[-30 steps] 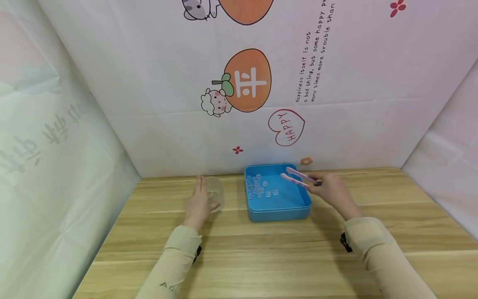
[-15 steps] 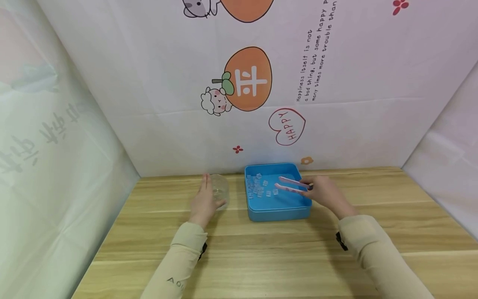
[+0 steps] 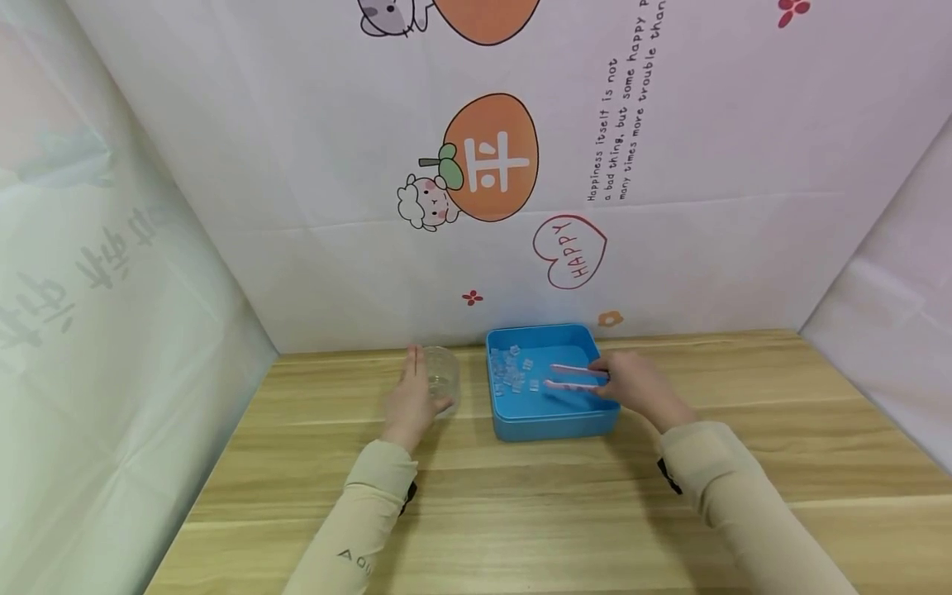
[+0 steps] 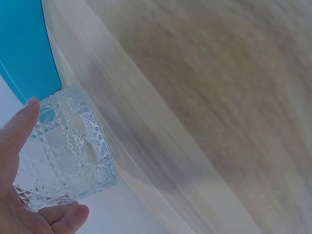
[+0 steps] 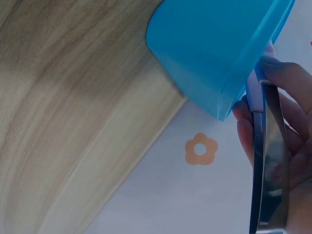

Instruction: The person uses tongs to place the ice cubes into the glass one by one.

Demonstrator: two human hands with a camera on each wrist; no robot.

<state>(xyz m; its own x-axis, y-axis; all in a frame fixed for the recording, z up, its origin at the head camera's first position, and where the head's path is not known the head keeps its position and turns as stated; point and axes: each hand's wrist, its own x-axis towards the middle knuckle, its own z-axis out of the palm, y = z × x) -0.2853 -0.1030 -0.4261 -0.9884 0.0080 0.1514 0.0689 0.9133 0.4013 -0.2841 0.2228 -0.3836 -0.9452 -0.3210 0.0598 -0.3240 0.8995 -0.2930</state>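
Note:
My left hand (image 3: 411, 405) grips a clear cut-glass tumbler (image 3: 445, 380), thumb on one side and fingers on the other in the left wrist view, where the glass (image 4: 68, 151) has a diamond pattern. A blue box (image 3: 554, 427) stands just right of it. Several small clear cubes (image 3: 511, 370) lie in the box, mostly heaped at its left side. My right hand (image 3: 641, 384) holds tongs (image 3: 576, 386) with pale pink arms over the box; their tips are spread apart, near a single cube. In the right wrist view the tongs' metal handle (image 5: 272, 161) shows, while the tips are hidden.
Box and glass stand near the back edge of a wooden table (image 3: 521, 512). A printed white cloth (image 3: 335, 273) hangs right behind them, and more cloth (image 3: 134, 372) closes off the left side.
My right hand has moved left and lower, bringing the tongs' tips further into the box. My left hand and the glass have shifted slightly right, closer to the box.

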